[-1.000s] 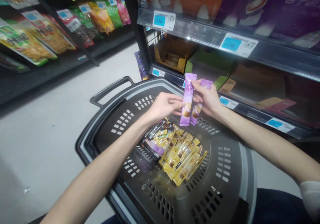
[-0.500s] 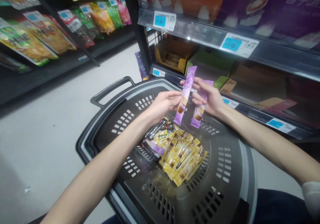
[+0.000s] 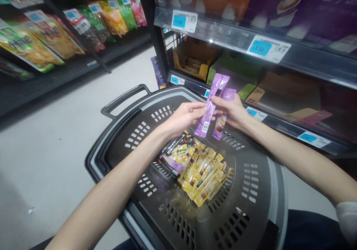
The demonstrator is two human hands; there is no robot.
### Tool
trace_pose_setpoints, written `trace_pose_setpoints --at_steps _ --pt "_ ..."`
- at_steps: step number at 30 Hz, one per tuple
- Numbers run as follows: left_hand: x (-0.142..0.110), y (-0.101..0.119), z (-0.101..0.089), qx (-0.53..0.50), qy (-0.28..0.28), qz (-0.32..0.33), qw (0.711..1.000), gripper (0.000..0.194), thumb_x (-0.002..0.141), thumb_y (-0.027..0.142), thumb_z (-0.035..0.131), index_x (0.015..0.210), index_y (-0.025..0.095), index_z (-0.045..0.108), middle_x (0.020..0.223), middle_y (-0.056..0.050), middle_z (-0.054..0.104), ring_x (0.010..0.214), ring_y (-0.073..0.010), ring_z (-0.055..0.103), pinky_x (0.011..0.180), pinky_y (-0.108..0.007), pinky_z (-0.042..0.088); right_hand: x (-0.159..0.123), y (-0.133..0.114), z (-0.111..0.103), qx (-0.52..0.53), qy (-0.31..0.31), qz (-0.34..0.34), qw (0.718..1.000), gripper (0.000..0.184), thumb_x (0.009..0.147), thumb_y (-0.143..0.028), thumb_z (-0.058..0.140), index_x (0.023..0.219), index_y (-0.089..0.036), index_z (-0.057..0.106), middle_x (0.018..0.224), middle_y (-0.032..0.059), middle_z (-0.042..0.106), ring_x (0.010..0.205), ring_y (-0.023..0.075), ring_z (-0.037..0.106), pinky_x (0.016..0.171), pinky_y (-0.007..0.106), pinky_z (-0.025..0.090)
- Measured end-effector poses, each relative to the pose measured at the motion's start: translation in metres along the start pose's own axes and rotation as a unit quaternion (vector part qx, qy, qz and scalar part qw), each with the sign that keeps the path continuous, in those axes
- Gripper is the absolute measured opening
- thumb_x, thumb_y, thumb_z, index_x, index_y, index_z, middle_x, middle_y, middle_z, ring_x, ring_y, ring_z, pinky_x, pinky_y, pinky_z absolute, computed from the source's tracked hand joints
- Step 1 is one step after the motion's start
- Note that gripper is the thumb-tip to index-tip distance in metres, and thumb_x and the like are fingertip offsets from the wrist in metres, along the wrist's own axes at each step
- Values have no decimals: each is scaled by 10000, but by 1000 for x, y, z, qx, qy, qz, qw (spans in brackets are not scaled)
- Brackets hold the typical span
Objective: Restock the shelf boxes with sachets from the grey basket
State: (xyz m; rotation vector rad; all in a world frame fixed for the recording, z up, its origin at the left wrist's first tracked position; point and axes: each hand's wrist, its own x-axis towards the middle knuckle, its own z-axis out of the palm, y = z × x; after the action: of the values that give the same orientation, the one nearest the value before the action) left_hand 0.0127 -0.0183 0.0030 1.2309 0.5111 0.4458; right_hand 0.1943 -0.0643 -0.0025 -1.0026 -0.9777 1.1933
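Note:
My left hand (image 3: 187, 117) has its fingers closed at the left edge of a purple stick sachet (image 3: 205, 118), whose barcode side faces me. My right hand (image 3: 235, 110) grips a second purple sachet (image 3: 220, 125), and its thumb presses on the upper part of the first one. Both sachets are held above a dark plastic shopping basket (image 3: 262, 190). Yellow stick sachets (image 3: 202, 174) lie in several rows on the basket's floor. Beside them are black sachets (image 3: 174, 142) and a purple sachet (image 3: 175, 164).
The basket handle (image 3: 125, 99) sticks out at the far left. Open display cartons (image 3: 192, 66) stand on a low shelf ahead, under a shelf edge with price tags (image 3: 184, 20). Bagged snacks (image 3: 111, 19) fill a rack at the left, across pale floor (image 3: 55, 131).
The front purple sachet has turned from its pictured side to its barcode side. My right thumb has come onto it, and the two sachets are closer together.

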Motion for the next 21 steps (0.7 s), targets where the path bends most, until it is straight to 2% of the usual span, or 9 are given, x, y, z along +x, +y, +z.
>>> trace_pose_setpoints --at_steps 3,5,8,11,14,17,21 --pt "0 -1 -2 28 22 43 998 400 869 376 763 1168 113 721 1019 -123 790 869 -163 742 866 -287 552 -2 -1 2 -12 -18 -14 1000 401 696 -439 925 785 -167 645 644 -1 632 463 85 500 430 230 462" --pt "0 0 -6 61 46 59 995 381 866 371 761 1133 103 725 936 -111 791 798 -153 730 806 -274 550 -5 -2 5 -41 -25 -24 999 409 681 -435 937 802 -167 653 646 0 634 481 89 520 409 206 421" --pt "-2 4 -12 127 93 55 986 329 844 340 775 1068 104 726 821 -76 777 614 -98 635 623 -218 471 -11 -1 13 -73 2 -14 997 407 634 -384 968 790 -161 664 631 -19 606 484 67 479 393 178 381" --pt "-4 14 -20 150 141 70 976 379 800 362 819 1076 125 714 709 -31 738 503 -58 519 526 -197 364 -16 0 20 -23 43 25 998 419 605 -354 982 741 -163 635 635 -51 555 472 26 367 393 156 361" --pt "-6 24 -29 82 136 107 981 379 791 357 830 1061 117 715 824 -73 764 669 -104 653 624 -215 456 -17 -1 22 47 85 38 995 485 585 -335 994 706 -172 554 597 -97 460 446 -1 239 383 129 323" --pt "-6 28 -37 34 116 103 987 352 744 241 855 1035 97 719 1016 -130 775 864 -160 718 752 -267 530 -14 -1 21 88 117 30 989 537 579 -325 1000 714 -179 502 589 -117 398 445 -5 202 378 110 301" --pt "-7 30 -39 29 151 82 985 374 632 56 857 980 77 720 997 -137 778 874 -187 729 817 -333 567 -11 -2 19 98 140 32 985 550 583 -337 997 723 -187 487 605 -119 375 448 3 187 368 120 310"
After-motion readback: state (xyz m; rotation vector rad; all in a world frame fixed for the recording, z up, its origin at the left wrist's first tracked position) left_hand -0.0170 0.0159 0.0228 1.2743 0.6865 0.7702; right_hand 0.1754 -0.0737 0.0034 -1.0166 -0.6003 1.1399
